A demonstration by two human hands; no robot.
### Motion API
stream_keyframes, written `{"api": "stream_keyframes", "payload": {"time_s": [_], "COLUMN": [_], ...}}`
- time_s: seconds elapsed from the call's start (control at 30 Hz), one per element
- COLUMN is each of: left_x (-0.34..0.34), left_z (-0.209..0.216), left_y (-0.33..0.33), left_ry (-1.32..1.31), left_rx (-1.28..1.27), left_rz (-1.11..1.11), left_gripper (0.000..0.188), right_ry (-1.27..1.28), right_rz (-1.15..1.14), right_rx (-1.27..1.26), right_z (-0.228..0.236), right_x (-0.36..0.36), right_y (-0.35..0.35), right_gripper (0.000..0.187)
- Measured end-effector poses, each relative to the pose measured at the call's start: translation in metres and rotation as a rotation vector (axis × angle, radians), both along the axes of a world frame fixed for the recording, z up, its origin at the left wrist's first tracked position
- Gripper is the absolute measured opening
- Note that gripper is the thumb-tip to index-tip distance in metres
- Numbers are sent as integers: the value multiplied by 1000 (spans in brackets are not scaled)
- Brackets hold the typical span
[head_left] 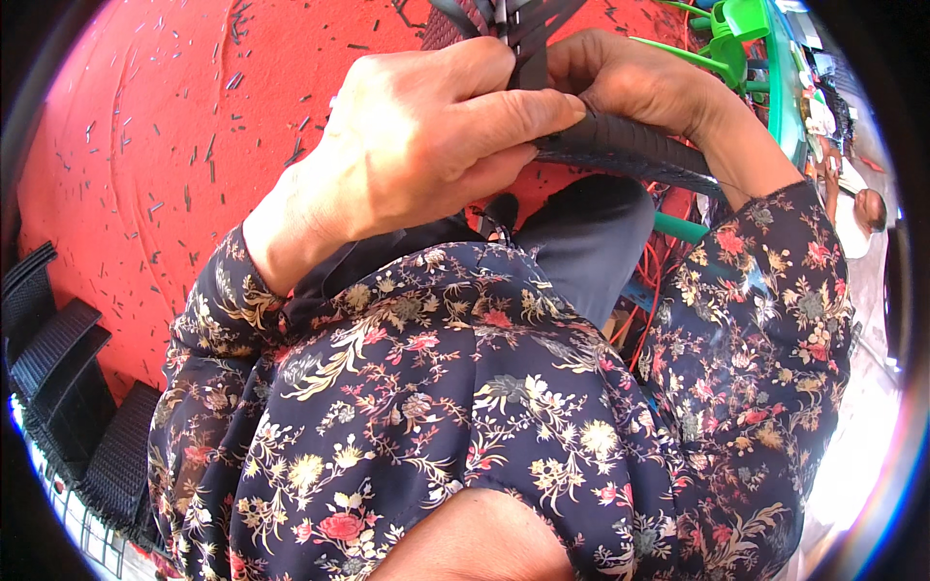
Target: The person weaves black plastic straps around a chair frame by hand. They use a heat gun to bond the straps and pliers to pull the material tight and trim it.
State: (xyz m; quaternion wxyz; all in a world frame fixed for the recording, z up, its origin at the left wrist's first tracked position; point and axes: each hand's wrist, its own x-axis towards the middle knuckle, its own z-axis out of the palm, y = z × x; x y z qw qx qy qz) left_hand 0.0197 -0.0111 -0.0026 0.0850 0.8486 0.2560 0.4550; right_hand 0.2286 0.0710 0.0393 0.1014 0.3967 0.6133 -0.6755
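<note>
A black frame bar, wrapped in flat strip, runs from between my hands over to my right forearm. Loose black strips rise from the corner where I work, with a woven panel behind them. My left hand is closed at that corner, its thumb lying across the wrapped bar and its other fingers curled. On the far side of the bar, my right hand bends inward with curled fingers. Its fingertips are partly hidden by the strips and bar, so exactly what they pinch is hard to see.
Dark strip offcuts lie scattered over the red floor. Black woven pieces are stacked at the left edge. Bright green plastic items and orange cables are at the right. Another person sits farther right.
</note>
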Motion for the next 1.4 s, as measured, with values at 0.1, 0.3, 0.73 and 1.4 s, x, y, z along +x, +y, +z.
{"api": "stream_keyframes", "payload": {"time_s": [0.1, 0.3, 0.73, 1.4], "left_x": [0, -2, -3, -3], "left_z": [-1, 3, 6, 6], "left_y": [1, -1, 3, -5], "left_ry": [-35, -46, -88, -85], "left_rx": [-18, -94, -158, -205], "left_rz": [-22, -44, -133, -117], "left_gripper": [52, 52, 51, 48], "right_ry": [47, 89, 30, 161], "right_rz": [-27, -17, 154, -58], "right_rx": [-45, 7, -82, -37], "right_z": [-4, -6, -2, 7], "right_x": [0, 2, -14, -6], "right_y": [-1, 4, 12, -9], "right_gripper": [29, 38, 42, 50]}}
